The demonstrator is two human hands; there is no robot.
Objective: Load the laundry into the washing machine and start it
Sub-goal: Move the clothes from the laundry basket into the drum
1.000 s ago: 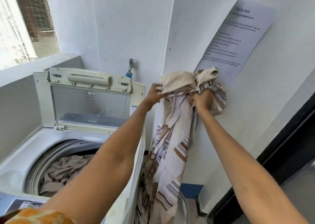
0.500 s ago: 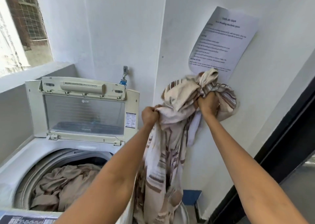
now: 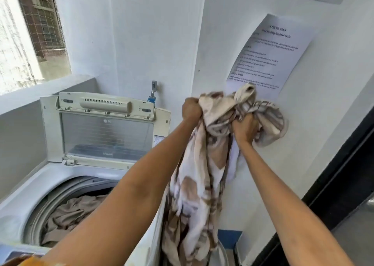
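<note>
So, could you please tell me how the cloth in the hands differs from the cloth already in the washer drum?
The striped cloth is white with brown stripes; the drum cloth is plain beige. The striped cloth hangs long beside the washing machine, gripped by the left hand and right hand; the drum cloth lies crumpled inside, untouched. Both are soft, rumpled laundry.

striped sheet: soft matt cloth | washing machine: glossy plastic | notice: paper

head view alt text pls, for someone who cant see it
Both hands, left hand and right hand, grip a bunched striped cloth raised beside an open top-load washing machine. Brownish laundry lies in its drum; a printed sheet hangs on the wall.
</note>
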